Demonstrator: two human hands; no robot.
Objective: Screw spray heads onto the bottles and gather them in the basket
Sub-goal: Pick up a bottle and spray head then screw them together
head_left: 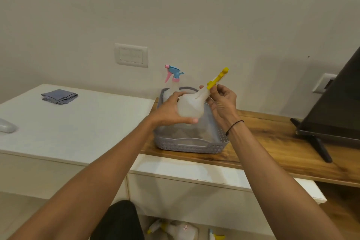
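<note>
Left hand [171, 111] grips the translucent white plastic bottle [191, 106] just above the grey perforated plastic basket [190, 145] — right hand [222, 101] pinches the yellow spray head [216, 80] collar (looks seated, hard to tell). Keep the bottle steady, twist till snug.

**Both hands raised at mid-frame**

Two bare forearms reach up from the lower corners and converge at the centre of the frame. The left hand [171, 110] is cupped, fingers and thumb curled in a grip. The right hand [222, 101], just right of it, pinches with fingertips at its upper left; a dark band circles its wrist.
</note>
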